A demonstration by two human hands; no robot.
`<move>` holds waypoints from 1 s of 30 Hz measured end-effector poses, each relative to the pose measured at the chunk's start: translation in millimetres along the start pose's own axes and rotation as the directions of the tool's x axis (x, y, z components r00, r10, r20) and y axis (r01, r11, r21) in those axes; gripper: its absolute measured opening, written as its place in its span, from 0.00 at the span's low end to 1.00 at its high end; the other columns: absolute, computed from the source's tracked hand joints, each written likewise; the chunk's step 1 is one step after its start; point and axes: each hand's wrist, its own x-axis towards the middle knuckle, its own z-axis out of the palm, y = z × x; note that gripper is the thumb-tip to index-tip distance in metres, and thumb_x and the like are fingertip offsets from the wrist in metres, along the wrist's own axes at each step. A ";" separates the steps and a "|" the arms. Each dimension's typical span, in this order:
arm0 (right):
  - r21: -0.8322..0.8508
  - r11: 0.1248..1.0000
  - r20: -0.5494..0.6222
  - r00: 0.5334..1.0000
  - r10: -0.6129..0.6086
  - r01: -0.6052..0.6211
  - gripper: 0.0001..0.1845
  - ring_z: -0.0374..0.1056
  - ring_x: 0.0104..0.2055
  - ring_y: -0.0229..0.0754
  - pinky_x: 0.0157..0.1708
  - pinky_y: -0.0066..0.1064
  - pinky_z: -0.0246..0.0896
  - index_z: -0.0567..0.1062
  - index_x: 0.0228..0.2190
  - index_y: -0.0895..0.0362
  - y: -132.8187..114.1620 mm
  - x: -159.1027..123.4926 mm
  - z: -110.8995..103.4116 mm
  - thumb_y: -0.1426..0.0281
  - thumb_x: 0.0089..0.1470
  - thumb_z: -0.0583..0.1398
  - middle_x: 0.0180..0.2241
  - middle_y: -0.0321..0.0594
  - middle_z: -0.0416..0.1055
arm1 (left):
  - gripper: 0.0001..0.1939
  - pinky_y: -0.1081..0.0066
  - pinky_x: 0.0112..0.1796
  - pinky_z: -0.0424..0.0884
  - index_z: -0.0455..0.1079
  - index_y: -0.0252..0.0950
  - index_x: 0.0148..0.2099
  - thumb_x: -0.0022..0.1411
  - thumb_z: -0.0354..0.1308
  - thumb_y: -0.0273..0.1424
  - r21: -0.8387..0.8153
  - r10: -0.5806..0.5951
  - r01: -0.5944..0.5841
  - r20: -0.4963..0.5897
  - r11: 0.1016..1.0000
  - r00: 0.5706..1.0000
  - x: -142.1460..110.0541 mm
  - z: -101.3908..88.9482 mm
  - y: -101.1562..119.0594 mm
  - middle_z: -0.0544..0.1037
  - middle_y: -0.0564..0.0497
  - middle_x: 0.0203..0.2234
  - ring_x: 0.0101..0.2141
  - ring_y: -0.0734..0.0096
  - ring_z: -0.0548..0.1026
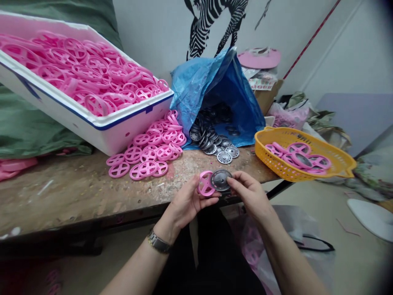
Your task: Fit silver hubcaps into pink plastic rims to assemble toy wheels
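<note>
My left hand (pixel 192 201) holds a pink plastic spoked wheel (pixel 206 184) upright between thumb and fingers, over the table's front edge. Pinched in my right hand (pixel 245 189) is a dark grey round disc (pixel 220 180) with a ring of small slots. The disc meets or overlaps the right rim of the pink wheel; whether they touch I cannot tell. Just beyond my hands lie loose grey discs (pixel 224 157), spilling from a blue plastic bag (pixel 196 78). Left of them is a heap of pink spoked wheels (pixel 149 154).
A white foam box (pixel 123 127) full of pink wheels stands tilted at the left of the worn wooden table (pixel 76 188). At the right edge sits a yellow basket (pixel 344 164) with several pink wheels. Below it, a clear plastic bag (pixel 294 221) is on the floor.
</note>
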 end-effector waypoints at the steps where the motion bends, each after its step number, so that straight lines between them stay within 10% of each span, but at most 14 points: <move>1: -0.026 0.999 0.006 1.000 -0.023 0.023 0.19 0.66 0.28 0.38 0.30 0.29 0.62 0.75 0.27 0.56 -0.4 -3.5 3.5 0.52 0.46 0.68 0.25 0.35 0.72 | 0.20 0.65 0.41 0.79 0.69 0.32 0.54 0.68 0.57 0.41 -0.007 -0.007 0.007 0.007 1.000 1.000 0.1 0.0 -1.3 0.80 0.41 0.43 0.37 0.63 0.82; 19: 0.078 0.996 0.117 0.992 0.037 -0.046 0.14 0.74 0.39 0.44 0.44 0.36 0.68 0.78 0.36 0.54 8.0 -20.1 17.2 0.62 0.47 0.68 0.35 0.38 0.80 | 0.19 0.68 0.37 0.79 0.67 0.38 0.52 0.66 0.59 0.44 0.212 0.010 -0.026 0.076 0.977 0.997 -5.1 -1.4 -8.7 0.77 0.48 0.39 0.34 0.69 0.80; 30: 0.060 0.998 0.104 0.994 0.027 -0.034 0.11 0.72 0.35 0.41 0.40 0.32 0.67 0.78 0.33 0.55 4.1 -29.0 12.9 0.65 0.46 0.69 0.31 0.35 0.77 | 0.17 0.69 0.38 0.78 0.72 0.38 0.52 0.69 0.53 0.42 0.652 0.199 -0.260 0.167 0.713 0.966 -18.2 3.5 -4.4 0.74 0.47 0.44 0.42 0.63 0.76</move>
